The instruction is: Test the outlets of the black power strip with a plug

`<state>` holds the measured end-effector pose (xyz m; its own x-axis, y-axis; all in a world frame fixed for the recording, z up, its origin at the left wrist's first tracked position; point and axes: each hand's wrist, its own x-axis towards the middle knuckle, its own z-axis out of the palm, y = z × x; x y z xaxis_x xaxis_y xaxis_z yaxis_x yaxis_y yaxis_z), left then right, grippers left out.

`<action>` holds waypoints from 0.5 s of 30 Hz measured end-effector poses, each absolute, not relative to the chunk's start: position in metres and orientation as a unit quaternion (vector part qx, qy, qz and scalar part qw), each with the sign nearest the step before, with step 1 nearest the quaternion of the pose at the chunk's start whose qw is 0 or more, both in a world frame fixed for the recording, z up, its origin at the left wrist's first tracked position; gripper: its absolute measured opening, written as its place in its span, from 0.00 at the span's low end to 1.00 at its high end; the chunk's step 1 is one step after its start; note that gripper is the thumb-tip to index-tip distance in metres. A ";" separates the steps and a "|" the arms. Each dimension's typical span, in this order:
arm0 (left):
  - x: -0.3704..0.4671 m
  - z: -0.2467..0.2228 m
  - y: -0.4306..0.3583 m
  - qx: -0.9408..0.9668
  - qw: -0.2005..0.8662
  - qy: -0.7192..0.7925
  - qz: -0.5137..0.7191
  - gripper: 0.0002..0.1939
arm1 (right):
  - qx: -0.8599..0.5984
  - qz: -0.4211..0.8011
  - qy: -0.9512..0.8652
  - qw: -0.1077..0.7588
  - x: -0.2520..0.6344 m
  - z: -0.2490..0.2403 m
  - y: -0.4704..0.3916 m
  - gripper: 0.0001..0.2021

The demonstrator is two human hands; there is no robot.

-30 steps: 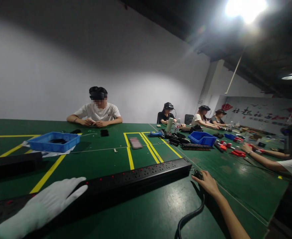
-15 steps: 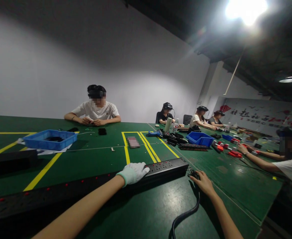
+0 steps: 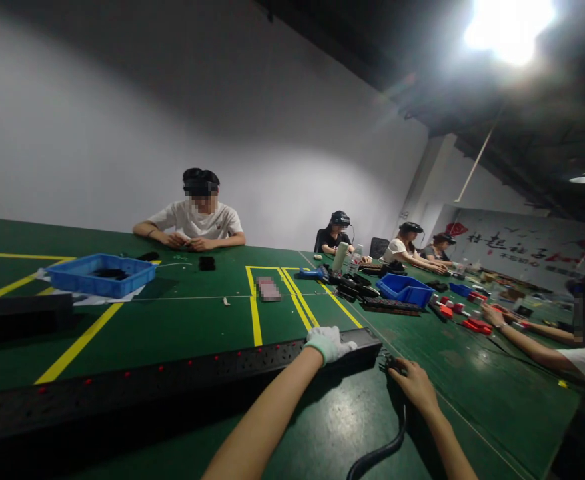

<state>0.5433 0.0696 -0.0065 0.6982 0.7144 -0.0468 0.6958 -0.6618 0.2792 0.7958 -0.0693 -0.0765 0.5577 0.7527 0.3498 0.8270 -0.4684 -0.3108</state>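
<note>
A long black power strip (image 3: 212, 370) with red switches and sockets lies slantwise across the table in front of me. My left hand (image 3: 328, 343), in a white glove with a mint cuff, lies over the strip near its right end and grips it, fingers pointing right. Just off that end, my bare right hand (image 3: 413, 381) closes around a black plug (image 3: 396, 364) whose prongs face the strip. From the plug a thick black cord (image 3: 380, 455) curves down toward the table's near side. The plug and the strip look slightly apart.
On the green table (image 3: 172, 333) with yellow tape lines stand a blue tray (image 3: 105, 283) at left and a blue bin (image 3: 405, 291) at right. A phone (image 3: 268, 289) lies beyond the strip. Co-workers sit opposite and along the right; one person's hands (image 3: 495, 315) are near red parts.
My left hand has slid right along the power strip, closer to its end. My right hand still holds the plug beside that end. The view has shifted slightly.
</note>
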 end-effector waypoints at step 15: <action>0.546 -0.015 0.073 0.913 0.138 0.383 0.035 0.21 | -0.857 -0.054 -0.431 0.279 0.788 -0.073 -0.075 0.23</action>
